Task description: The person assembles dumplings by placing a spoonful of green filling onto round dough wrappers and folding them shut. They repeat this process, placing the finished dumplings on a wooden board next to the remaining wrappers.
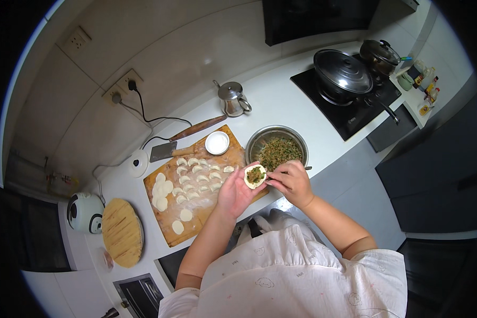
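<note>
My left hand (237, 192) cradles a round dumpling wrapper (255, 176) topped with green filling. My right hand (291, 182) holds a thin utensil whose tip rests at the wrapper's edge. Just behind both hands sits a steel bowl (259, 135) of chopped green filling (279, 152). To the left lies a wooden board (190, 227) carrying several folded dumplings (201, 174) and flat round wrappers (163, 194).
A small white bowl (217, 142), a cleaver (164, 151) and a rolling pin (197, 127) rest at the board's far edge. A steel teapot (232, 99) stands behind. Lidded pots (343, 73) sit on the black cooktop at right. A round bamboo mat (122, 232) and rice cooker (85, 212) are at left.
</note>
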`<state>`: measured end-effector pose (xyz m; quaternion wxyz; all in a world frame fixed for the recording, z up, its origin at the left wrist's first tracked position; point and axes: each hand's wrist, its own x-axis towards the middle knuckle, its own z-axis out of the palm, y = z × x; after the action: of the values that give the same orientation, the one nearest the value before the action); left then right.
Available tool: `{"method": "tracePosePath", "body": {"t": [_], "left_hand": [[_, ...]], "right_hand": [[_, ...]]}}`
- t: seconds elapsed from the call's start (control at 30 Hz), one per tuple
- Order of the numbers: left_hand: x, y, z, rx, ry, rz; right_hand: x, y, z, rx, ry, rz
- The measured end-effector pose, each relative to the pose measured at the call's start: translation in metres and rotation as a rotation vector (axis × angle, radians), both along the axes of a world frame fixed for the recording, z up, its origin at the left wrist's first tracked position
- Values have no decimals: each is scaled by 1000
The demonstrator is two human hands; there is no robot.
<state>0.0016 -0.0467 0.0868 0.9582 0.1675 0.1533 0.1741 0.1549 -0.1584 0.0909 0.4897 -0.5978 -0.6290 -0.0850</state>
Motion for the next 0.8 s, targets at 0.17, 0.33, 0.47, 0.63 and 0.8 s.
{"method": "tracePosePath", "body": {"t": [0.17,0.33,0.47,0.63,0.8], "left_hand": [[-6,-1,4,28,22,-35],[-12,0,5,46,23,-63],[-18,0,4,49,17,-93],[-24,3,3,59,30,-122],[-26,-2,6,562,161,-154]], "right_hand": [[-8,0,2,-1,-44,-3],[-12,1,5,-6,-111,16],[-14,2,13,-11,-173,68],[-17,5,20,-30,-203,123],[-20,8,25,-131,-132,157]]}}
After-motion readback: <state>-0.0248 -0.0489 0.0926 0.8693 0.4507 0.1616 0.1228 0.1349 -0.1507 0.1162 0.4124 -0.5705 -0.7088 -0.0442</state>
